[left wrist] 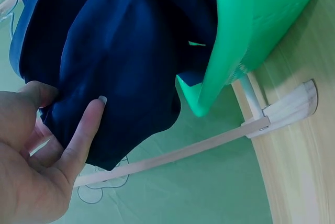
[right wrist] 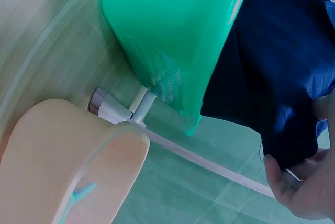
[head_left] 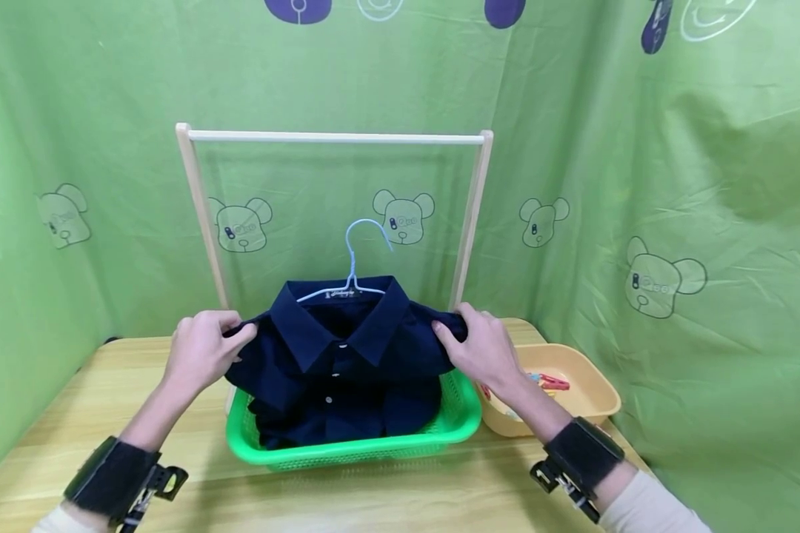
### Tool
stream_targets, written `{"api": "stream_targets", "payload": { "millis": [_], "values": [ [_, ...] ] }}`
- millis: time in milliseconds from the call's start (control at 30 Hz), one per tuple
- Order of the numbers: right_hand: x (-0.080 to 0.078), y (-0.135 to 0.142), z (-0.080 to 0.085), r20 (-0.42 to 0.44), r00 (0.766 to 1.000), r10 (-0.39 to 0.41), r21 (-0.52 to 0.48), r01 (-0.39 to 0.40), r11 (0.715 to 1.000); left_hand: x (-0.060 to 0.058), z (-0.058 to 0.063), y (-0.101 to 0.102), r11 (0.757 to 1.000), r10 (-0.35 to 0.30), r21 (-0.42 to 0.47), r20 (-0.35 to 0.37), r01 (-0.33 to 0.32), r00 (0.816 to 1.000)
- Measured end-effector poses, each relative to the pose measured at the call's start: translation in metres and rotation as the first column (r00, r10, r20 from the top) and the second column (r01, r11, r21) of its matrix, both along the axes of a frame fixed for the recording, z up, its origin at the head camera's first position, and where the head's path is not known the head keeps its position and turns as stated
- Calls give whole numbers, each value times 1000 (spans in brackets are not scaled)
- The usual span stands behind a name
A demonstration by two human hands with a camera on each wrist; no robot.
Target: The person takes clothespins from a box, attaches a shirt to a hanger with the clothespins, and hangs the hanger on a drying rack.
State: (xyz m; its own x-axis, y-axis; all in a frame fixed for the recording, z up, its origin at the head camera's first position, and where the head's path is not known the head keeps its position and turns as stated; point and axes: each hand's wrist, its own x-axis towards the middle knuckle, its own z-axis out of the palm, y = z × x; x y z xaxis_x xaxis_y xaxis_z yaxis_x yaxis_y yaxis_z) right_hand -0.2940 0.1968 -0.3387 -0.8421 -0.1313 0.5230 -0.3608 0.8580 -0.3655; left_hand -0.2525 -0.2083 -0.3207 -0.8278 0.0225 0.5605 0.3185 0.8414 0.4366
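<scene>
Navy shirt on a hanger: left hand and right hand each pinch one side, thumb and fingers clamped on cloth.

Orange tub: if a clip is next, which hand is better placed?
Probably the right hand: the orange tub sits beside it, while the left hand is across the green basket. Either would first have to release the navy shirt.
</scene>
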Motion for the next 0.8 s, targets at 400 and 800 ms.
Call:
{"api": "stream_targets", "payload": {
  "millis": [400,800],
  "values": [
    [-1,4,-5,201,979,-2,-91,21,996,-1,4,-4,1000,11,-3,-9,-11,1000],
    [-1,12,-8,228,974,19,-155,17,988,-2,4,-12,1000,21,20,26,-22,999]
  ]
}}
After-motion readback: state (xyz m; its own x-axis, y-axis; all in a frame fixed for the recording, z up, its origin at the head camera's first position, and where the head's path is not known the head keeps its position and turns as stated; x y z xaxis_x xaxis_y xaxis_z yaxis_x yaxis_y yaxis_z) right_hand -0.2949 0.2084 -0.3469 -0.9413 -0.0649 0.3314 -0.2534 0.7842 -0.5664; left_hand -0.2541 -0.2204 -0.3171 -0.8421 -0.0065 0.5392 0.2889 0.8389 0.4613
